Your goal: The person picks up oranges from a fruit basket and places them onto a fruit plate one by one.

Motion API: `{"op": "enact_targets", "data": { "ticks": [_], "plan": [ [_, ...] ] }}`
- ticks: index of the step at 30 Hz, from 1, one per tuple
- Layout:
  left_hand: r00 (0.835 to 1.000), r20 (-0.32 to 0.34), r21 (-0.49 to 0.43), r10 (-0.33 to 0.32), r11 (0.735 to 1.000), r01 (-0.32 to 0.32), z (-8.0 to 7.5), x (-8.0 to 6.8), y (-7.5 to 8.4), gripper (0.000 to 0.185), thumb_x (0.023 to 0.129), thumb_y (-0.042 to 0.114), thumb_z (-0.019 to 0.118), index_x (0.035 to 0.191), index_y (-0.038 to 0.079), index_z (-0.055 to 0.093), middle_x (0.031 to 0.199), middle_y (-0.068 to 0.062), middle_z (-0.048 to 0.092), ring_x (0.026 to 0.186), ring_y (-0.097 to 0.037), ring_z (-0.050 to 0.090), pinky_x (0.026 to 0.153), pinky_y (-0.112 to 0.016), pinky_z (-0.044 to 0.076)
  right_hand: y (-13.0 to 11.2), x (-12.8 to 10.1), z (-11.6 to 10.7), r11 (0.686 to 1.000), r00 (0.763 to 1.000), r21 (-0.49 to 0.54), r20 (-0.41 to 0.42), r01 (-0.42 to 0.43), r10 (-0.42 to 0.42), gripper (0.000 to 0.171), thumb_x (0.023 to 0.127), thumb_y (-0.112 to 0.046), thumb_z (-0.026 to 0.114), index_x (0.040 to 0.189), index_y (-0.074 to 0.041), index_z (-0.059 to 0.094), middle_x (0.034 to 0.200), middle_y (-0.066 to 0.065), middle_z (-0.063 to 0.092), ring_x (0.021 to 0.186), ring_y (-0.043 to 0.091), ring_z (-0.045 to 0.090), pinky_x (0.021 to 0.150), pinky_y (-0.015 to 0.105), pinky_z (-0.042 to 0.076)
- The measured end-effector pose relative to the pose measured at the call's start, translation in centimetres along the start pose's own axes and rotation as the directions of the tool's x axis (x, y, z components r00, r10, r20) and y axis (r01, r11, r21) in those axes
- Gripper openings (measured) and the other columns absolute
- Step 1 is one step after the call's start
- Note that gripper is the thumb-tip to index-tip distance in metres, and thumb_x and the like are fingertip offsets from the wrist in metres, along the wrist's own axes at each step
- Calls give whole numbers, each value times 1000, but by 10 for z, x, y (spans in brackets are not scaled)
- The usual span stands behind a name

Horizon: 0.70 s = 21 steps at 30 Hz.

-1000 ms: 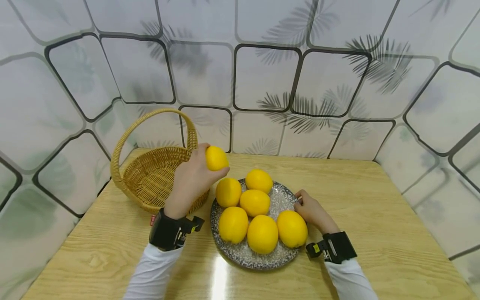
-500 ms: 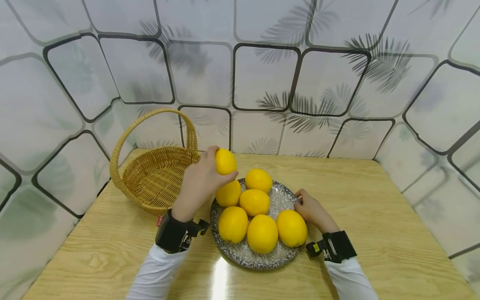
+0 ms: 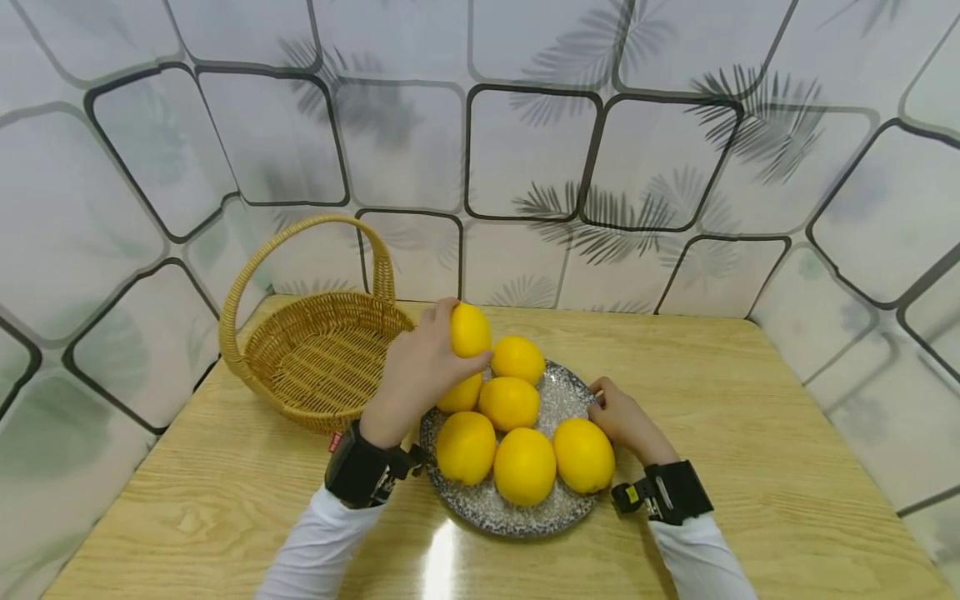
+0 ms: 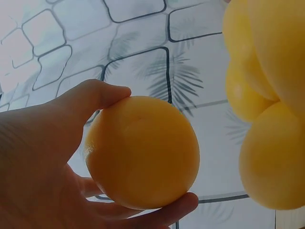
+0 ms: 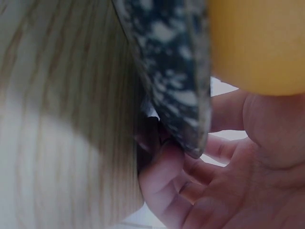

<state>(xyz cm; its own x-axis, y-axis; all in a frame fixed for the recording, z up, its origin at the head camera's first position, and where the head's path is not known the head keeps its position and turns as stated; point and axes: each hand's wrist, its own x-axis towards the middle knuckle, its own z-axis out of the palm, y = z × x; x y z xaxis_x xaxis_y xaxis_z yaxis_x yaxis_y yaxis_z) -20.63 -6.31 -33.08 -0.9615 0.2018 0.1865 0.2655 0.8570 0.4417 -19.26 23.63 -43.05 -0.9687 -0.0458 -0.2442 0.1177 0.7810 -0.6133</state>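
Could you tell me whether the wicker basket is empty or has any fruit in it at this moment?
Empty. The head view shows only bare weave inside the wicker basket; the left hand holds a lemon over the plate, outside it.

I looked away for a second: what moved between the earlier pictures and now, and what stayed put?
The left hand, gripping a round yellow fruit, carried it rightward from beside the woven wicker basket to above the speckled grey plate, and now hides part of one plated fruit. The right hand kept holding the plate's rim; the basket, plate and six plated fruits stayed put.
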Motion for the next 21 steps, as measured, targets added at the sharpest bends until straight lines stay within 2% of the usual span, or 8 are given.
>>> {"op": "enact_targets", "data": {
  "ticks": [3, 9, 16, 21],
  "plan": [
    [1000, 6, 8, 14, 1000, -14, 3, -1, 3, 87, 87, 59, 70, 153, 10, 40, 139, -17, 60, 84, -30, 69, 68, -39, 57, 0, 0, 0, 1000, 1000, 2, 2, 0, 0, 39, 101, -14, 49, 135, 5, 45, 111, 24, 63, 89, 28, 58, 75, 37, 49],
    [1000, 23, 27, 20, 999, -21, 10, -1, 7, 90, 87, 61, 69, 155, 11, 37, 144, -18, 57, 70, -26, 65, 60, -35, 54, -1, -1, 0, 1000, 1000, -1, -3, 6, -6, 39, 100, -14, 50, 134, 5, 46, 111, 24, 64, 89, 28, 59, 75, 37, 50],
    [999, 30, -6, 35, 999, -34, 16, 0, 11, 89, 87, 60, 70, 153, 11, 37, 142, -17, 59, 88, -35, 70, 71, -43, 58, 0, 1, 0, 1000, 1000, -3, 3, -5, 5, 38, 101, -14, 49, 134, 5, 45, 117, 26, 62, 94, 29, 59, 79, 39, 51],
    [998, 40, 4, 57, 998, -57, 21, 0, 13, 89, 87, 59, 71, 154, 10, 37, 141, -18, 59, 87, -34, 69, 72, -43, 57, 0, 1, 0, 1000, 1000, 2, 7, -12, 12, 39, 101, -14, 49, 134, 6, 44, 119, 27, 62, 96, 31, 60, 80, 41, 51]
  ]
}}
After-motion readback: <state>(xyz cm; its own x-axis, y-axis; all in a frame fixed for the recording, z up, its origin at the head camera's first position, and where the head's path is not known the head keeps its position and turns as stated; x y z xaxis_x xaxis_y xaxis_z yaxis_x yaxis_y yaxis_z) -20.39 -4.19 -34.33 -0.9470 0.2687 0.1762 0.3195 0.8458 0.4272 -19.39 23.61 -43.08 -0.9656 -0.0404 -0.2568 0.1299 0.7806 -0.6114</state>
